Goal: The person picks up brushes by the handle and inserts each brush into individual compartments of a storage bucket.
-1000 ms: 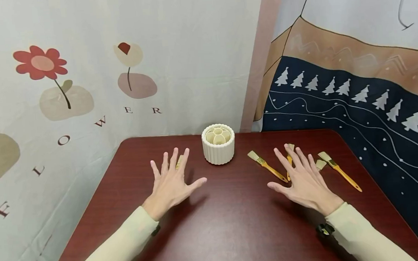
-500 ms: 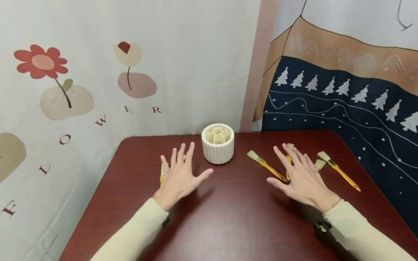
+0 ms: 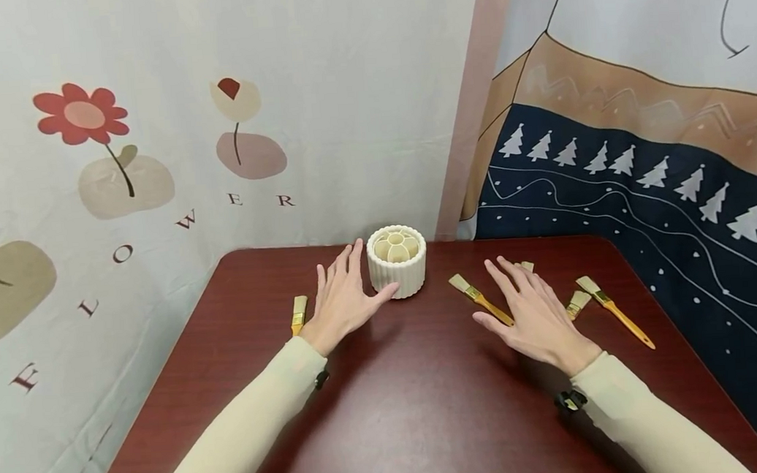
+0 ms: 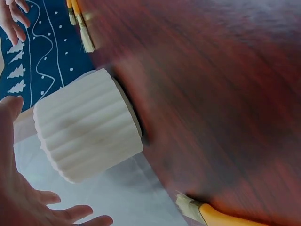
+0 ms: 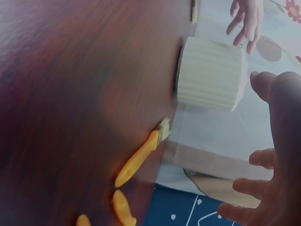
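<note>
A cream ribbed round holder (image 3: 396,264) with a divided top stands at the table's far middle. My left hand (image 3: 348,296) hovers open just left of it, fingers spread and thumb close to its side; I cannot tell whether they touch. The left wrist view shows the holder (image 4: 87,132) near my fingers (image 4: 33,207). My right hand (image 3: 529,312) is open, palm down, above several yellow-handled brushes. One brush (image 3: 482,300) lies by its thumb, two brushes (image 3: 614,311) (image 3: 577,302) lie to its right, and one is partly hidden under it. Another brush (image 3: 299,314) lies left of my left hand.
The dark red table (image 3: 417,410) meets a flower-print cloth (image 3: 150,172) behind and a tree-print cloth (image 3: 644,174) on the right. In the right wrist view the holder (image 5: 211,73) and a brush (image 5: 138,157) lie ahead of my right hand (image 5: 277,150).
My left hand has moved forward and right to the holder, uncovering the brush it was over. My right hand has edged forward and left above the brushes.
</note>
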Available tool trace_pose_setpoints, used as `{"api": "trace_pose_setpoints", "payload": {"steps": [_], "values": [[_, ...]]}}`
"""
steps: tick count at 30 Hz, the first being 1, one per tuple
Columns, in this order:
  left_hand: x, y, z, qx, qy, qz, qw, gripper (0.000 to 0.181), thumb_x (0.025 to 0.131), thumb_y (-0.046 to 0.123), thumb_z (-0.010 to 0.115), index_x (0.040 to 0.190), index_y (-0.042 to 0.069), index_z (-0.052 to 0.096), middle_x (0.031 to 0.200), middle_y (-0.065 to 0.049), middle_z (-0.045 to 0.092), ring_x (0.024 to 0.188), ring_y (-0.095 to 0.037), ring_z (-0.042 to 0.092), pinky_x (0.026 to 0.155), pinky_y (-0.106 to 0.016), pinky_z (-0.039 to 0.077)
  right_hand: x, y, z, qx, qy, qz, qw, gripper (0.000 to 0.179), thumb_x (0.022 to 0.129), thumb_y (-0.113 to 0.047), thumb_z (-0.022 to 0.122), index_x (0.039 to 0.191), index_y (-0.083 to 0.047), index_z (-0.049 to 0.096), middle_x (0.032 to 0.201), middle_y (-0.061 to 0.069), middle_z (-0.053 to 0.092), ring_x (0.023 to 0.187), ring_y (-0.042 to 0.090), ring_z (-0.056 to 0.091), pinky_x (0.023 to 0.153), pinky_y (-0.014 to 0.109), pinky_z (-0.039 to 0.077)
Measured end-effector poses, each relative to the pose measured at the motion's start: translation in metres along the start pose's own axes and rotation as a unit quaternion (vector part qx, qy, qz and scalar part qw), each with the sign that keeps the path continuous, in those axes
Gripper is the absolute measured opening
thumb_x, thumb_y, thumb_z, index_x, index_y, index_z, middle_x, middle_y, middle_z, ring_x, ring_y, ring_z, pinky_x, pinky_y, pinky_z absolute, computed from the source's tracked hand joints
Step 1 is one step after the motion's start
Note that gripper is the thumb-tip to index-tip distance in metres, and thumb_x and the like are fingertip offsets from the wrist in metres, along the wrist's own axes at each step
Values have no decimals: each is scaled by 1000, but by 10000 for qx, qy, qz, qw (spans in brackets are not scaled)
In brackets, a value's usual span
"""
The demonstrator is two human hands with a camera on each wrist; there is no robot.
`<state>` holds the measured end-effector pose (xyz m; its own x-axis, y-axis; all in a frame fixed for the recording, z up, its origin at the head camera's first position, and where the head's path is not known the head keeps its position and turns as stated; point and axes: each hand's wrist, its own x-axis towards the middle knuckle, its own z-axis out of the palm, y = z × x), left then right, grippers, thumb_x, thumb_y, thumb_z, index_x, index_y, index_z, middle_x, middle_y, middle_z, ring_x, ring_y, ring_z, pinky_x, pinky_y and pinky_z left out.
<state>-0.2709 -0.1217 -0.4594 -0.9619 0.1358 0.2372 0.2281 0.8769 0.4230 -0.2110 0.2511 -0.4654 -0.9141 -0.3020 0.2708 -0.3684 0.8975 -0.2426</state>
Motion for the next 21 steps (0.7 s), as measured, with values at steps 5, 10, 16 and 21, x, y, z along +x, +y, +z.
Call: {"api": "trace_pose_setpoints", "payload": {"steps": [5,10,16,21], "values": [[12,3,5,-265,117,50,9996,125,97,84,75,188,17,18,187,-19,38,172,-48,43,145,-73,18,10,-8,1,27,34,-147,9999,103,106,-71,73,186,-23,29,189,21,36,169,55,41,135,80,36],[21,7,10,-546,69,23,9985,126,96,81,78,188,19,18,186,-15,39,168,-49,45,141,-71,33,19,-16,1,144,-68,-111,9998,101,106,-71,71,186,-23,31,190,18,35,170,53,41,136,81,34],[30,11,15,-1035,38,-43,9946,127,95,75,84,188,21,17,185,-14,39,164,-44,50,125,-69,53,28,-23,3,245,-23,-232,9994,97,109,-66,71,186,-23,31,191,16,35,170,50,43,135,79,37],[34,11,17,-1238,-53,-37,9923,126,95,71,87,188,20,17,184,-17,40,163,-43,53,126,-66,54,37,-31,8,451,15,-342,9984,93,111,-62,71,186,-23,32,190,15,37,170,48,43,136,76,38]]}}
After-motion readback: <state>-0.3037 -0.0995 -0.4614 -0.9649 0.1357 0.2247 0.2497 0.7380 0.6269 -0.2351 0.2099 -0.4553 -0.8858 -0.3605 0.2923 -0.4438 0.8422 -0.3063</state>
